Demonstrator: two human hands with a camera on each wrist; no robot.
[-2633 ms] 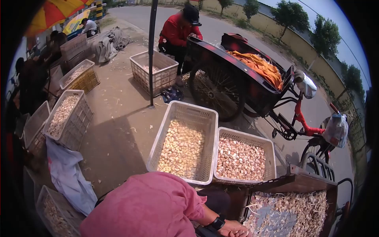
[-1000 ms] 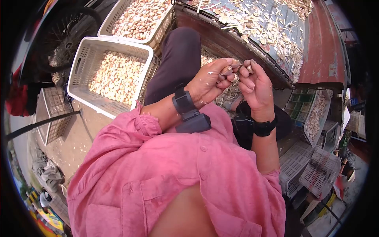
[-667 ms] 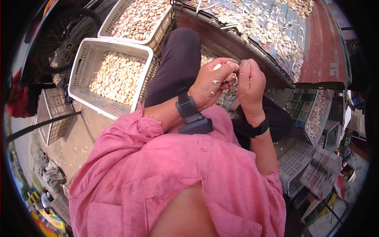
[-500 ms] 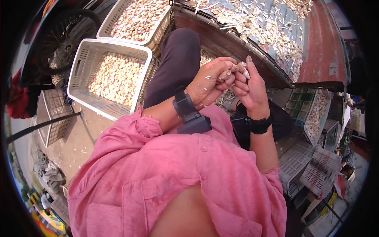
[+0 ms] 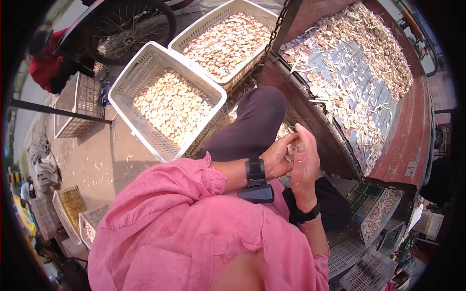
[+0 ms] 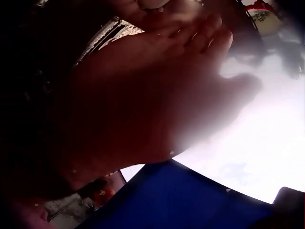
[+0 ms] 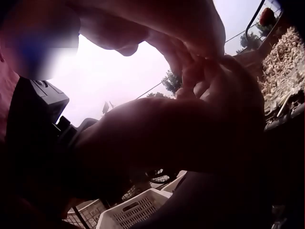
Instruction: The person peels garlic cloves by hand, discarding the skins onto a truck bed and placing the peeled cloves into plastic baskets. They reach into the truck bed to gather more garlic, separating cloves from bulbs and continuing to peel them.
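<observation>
My left hand (image 5: 279,157) grips garlic cloves (image 5: 290,151) in its curled fingers, mostly hidden behind the other hand in the head view. My right hand (image 5: 305,167) stands right against it, its fingers straight and pointing up and forward. In the right wrist view, the left hand (image 7: 190,119) has a pale clove (image 7: 202,88) at its fingers. The left wrist view is dark; the right hand (image 6: 157,90) fills much of it, with a pale rounded piece (image 6: 152,3) at the top edge. Both hands are above my dark-trousered lap.
Two crates of cloves, a near crate (image 5: 114,92) and a far crate (image 5: 177,41), stand left and ahead. A red-sided cart bed (image 5: 395,167) with garlic skins and stalks lies to the right. More crates (image 5: 371,269) are at lower right. A person (image 5: 46,58) sits beyond a wheel (image 5: 131,36).
The head view has shifted, so crates and cart sit further right and lower. My right hand's fingers, bent round a piece before, are now straighter against the left hand.
</observation>
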